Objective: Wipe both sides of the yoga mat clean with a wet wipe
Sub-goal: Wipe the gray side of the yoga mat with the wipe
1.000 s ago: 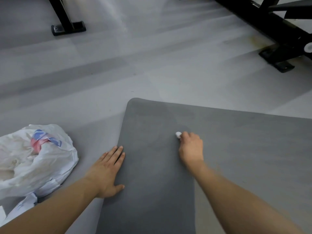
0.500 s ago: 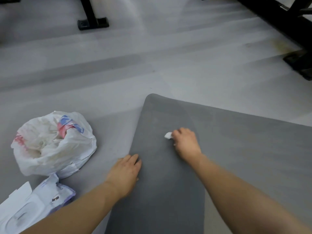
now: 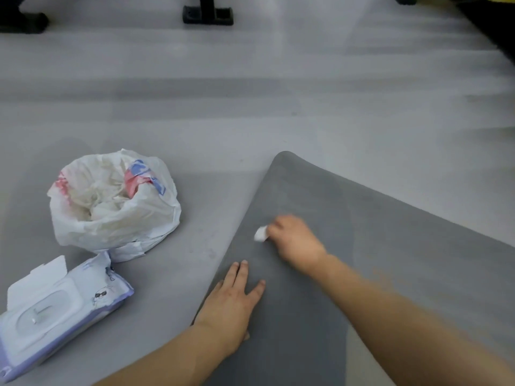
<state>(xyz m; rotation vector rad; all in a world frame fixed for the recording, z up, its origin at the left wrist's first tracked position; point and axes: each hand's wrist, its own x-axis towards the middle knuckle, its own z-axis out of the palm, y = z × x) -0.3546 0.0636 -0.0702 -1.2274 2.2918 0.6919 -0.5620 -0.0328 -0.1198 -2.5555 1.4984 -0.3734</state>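
Wiping in progress on the upper face of the yoga mat (image 3: 390, 260), spread on the floor (image 3: 250, 121). Right hand (image 3: 295, 240) pinches a balled wet wipe (image 3: 260, 234) near the mat's left edge; left hand (image 3: 231, 302) lies flat, fingers spread, pinning that edge. Judged next: further strokes, then turning the mat over. The wipes pack (image 3: 55, 310) shows a cartoon figure; no legible writing.

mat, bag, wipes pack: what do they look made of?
Mat: looks like matte grey foam or rubber; no glare, soft rounded corner, lies limp on the floor.
Bag: thin white plastic film, crinkled, slightly see-through, with printed red and blue marks.
Wipes pack: soft glossy plastic wrap with a stiffer white flip lid, probably moulded plastic.
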